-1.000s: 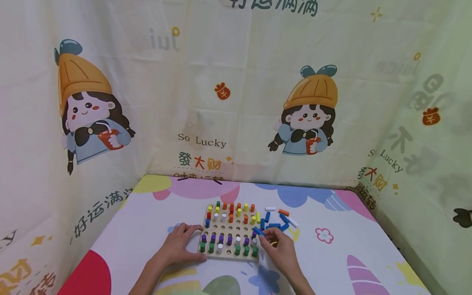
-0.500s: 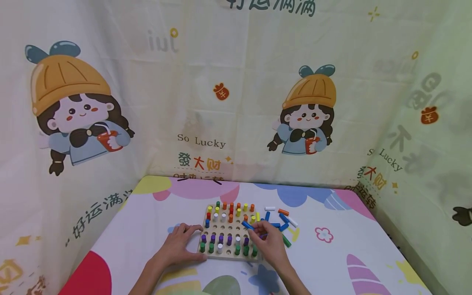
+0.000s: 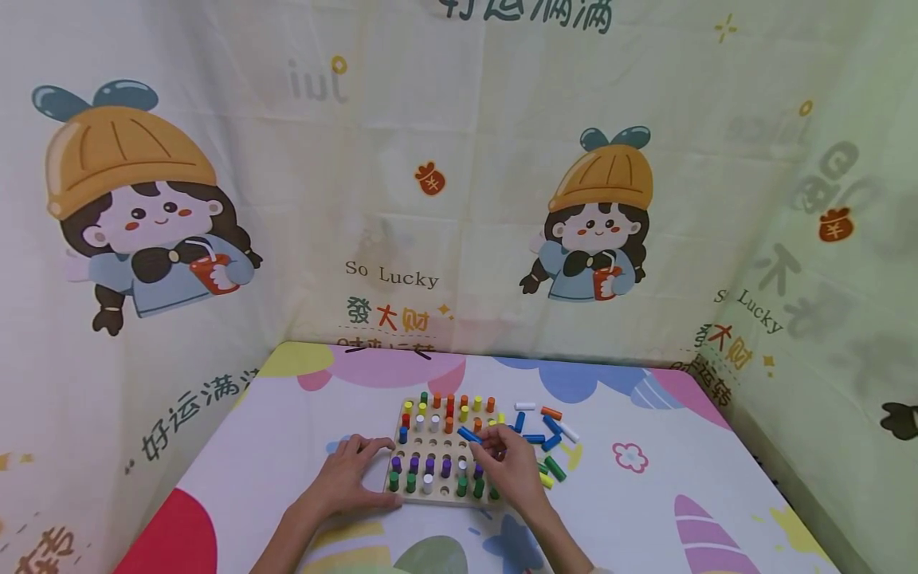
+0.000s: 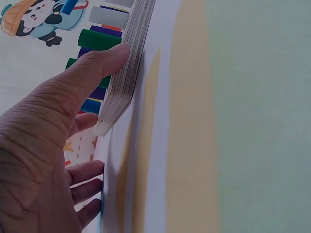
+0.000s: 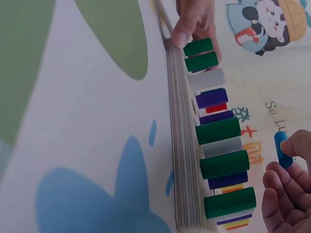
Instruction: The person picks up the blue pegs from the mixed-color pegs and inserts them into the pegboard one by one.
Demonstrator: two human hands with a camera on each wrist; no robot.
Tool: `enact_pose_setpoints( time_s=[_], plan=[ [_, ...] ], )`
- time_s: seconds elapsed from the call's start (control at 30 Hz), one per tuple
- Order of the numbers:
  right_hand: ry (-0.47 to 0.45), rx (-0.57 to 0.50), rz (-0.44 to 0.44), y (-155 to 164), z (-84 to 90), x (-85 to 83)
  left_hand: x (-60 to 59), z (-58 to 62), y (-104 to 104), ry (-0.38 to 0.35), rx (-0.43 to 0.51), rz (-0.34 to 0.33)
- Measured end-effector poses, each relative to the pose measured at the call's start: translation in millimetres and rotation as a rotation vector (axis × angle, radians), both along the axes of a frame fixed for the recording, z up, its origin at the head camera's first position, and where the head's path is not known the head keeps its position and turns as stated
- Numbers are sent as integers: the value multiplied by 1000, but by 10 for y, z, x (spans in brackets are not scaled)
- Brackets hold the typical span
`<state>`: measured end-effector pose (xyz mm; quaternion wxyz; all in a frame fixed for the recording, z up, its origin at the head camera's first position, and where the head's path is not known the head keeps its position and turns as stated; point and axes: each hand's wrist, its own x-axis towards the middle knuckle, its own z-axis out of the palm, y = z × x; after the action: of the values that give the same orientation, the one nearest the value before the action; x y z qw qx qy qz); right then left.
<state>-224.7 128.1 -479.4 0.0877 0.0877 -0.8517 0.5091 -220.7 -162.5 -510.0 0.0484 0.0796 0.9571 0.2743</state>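
A wooden pegboard (image 3: 459, 501) with upright coloured pegs lies on the table. My left hand (image 3: 349, 478) holds its near left corner, thumb (image 4: 114, 58) against the front edge and index finger at the left side. The other left fingers are spread beside it. Over the board's right part, my right hand (image 3: 511, 466) pinches a blue peg (image 3: 469, 435) between thumb and fingers. That peg is tilted, its free end pointing left above the bare middle holes. In the right wrist view the blue peg (image 5: 282, 149) stands clear of the green pegs (image 5: 224, 164). Some right-side pegs are hidden behind the right hand.
Loose blue pegs (image 3: 551, 425) lie right of the board, with white pegs (image 3: 570, 432) and an orange peg (image 3: 551, 413). Nearer are a green peg (image 3: 555, 469) and a yellow peg (image 3: 547, 481). A printed cloth wall (image 3: 473, 239) rises behind the table.
My right hand has carried the blue peg leftward from the board's right edge to over its middle rows, uncovering loose green and yellow pegs. The left hand stays at the corner.
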Motion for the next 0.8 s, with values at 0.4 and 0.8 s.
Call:
enact_pose_setpoints(
  time_s=[0.4, 0.8],
  plan=[
    [57, 83, 60, -117, 36, -70, -5, -5, 1, 3, -8, -8],
    [65, 117, 97, -271, 48, -134, -15, -10, -1, 32, -14, -20]
  ],
)
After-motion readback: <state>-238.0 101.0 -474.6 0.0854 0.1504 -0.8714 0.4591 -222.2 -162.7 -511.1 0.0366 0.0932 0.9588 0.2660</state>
